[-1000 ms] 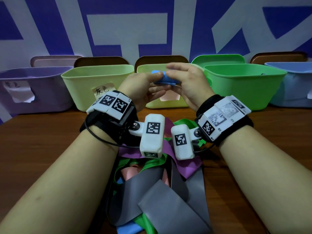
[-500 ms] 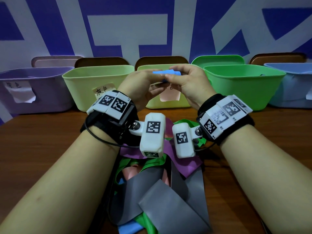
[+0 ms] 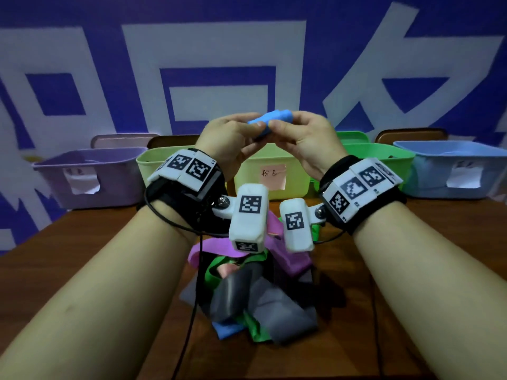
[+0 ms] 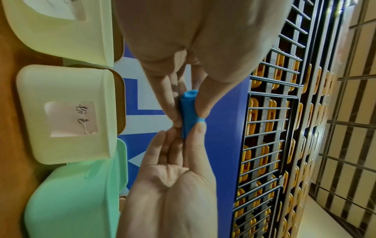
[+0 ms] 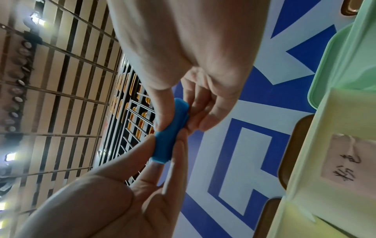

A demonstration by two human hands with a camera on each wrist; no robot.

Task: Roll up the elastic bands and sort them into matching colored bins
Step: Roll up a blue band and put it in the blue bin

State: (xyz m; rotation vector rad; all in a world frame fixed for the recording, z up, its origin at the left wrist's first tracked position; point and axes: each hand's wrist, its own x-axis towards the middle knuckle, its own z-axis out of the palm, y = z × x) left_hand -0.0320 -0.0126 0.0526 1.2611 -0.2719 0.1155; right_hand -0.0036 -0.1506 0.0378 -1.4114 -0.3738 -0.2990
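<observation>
Both hands hold a rolled-up blue band [image 3: 270, 122] in the air, above the row of bins. My left hand [image 3: 253, 127] pinches its left end between thumb and fingers, and my right hand [image 3: 278, 124] pinches its right end. The left wrist view shows the blue roll [image 4: 189, 112] as a tight tube with an open end. In the right wrist view, both thumbs press on the roll [image 5: 170, 133]. The blue bin [image 3: 433, 171] stands at the far right of the row. A pile of loose bands [image 3: 255, 286] in grey, purple, green, pink and blue lies on the table below my wrists.
Along the wall stand a purple bin [image 3: 55, 185], a yellow-green bin [image 3: 149, 167], a yellow-green bin with a pink label [image 3: 249, 171] and a green bin [image 3: 389, 160]. Brown lids lean behind them. The wooden table [image 3: 82, 256] extends to both sides.
Both hands have lifted the blue roll from in front of the bins to above their rims. The grip stays at both ends.
</observation>
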